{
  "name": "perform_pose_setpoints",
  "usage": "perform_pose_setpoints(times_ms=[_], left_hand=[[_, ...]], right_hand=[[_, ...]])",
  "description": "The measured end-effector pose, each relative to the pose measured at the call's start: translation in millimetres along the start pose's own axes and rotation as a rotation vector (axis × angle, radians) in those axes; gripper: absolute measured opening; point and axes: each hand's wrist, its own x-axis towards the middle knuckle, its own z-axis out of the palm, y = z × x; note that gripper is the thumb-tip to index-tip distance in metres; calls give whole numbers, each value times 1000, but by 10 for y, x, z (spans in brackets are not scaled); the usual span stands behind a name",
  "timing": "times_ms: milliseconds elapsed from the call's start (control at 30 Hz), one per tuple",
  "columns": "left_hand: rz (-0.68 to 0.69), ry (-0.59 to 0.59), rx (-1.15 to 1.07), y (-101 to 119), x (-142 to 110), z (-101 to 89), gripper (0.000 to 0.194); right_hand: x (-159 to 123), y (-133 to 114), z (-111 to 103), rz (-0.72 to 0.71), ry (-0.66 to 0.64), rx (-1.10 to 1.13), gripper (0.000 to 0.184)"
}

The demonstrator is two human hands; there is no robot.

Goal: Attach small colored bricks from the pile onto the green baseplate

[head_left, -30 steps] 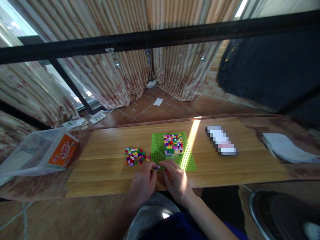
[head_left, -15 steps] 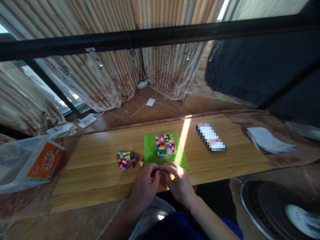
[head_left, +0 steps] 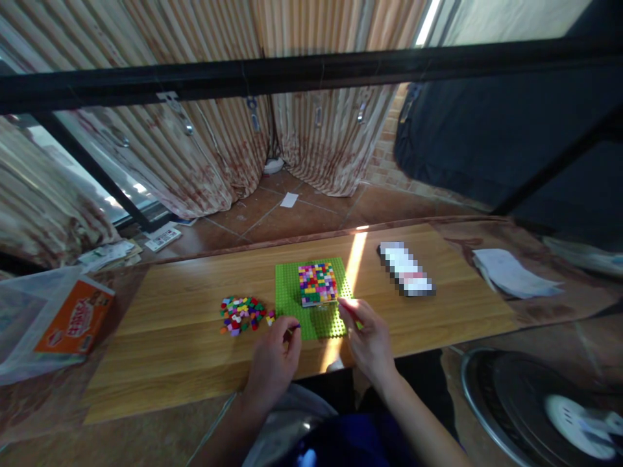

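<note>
Right grip (head_left: 370, 337) nears brick patch (head_left: 317, 283); loose bricks (head_left: 241, 314) left.

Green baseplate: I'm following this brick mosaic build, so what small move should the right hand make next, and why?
Probably lower the right hand to the mosaic's near right corner: its fingertips hover there above the green baseplate. Whether they pinch a brick is unclear.

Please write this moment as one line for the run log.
left hand: pinching small brick | right hand: fingers at corner of brick mosaic | green baseplate on table | loose bricks left of it
</note>
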Motion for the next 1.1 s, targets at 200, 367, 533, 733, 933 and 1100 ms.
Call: perform_pose_setpoints(times_ms=[200, 367, 533, 733, 933, 1100], left_hand=[[-28, 6, 182, -283, 40, -109, 24], [-49, -69, 371, -330, 91, -229, 27], [-99, -98, 505, -306, 94, -307, 30], [-145, -85, 529, -364, 78, -316, 33], [-115, -49, 497, -366, 49, -269, 30], [-67, -4, 461, -373, 18, -227, 28]], right_hand=[[210, 83, -46, 86, 57, -25, 19], [334, 74, 106, 185, 125, 263, 17], [377, 81, 200, 278, 112, 480, 22], [377, 102, 195, 318, 95, 545, 22], [436, 92, 144, 439, 8, 599, 27], [506, 99, 88, 529, -51, 602, 39]])
